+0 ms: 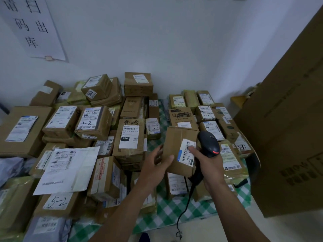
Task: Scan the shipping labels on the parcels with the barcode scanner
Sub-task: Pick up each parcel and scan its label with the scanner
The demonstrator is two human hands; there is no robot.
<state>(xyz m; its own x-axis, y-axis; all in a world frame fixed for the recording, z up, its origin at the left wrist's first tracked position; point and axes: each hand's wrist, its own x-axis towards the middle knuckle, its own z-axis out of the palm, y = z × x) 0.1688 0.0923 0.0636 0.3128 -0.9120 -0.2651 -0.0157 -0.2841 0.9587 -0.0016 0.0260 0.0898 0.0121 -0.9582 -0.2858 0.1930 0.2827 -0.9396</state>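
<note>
The left hand gripped the small cardboard parcel by its left edge, thumb on the front, holding it up over the table. The right hand was wrapped round the barcode scanner, with the scanner's head just beside the parcel's shipping label, white with black barcodes. Looked mid-job honestly. Dozens of labelled parcels were piled on the green checked tablecloth, and there was no telling which were already done.
</note>
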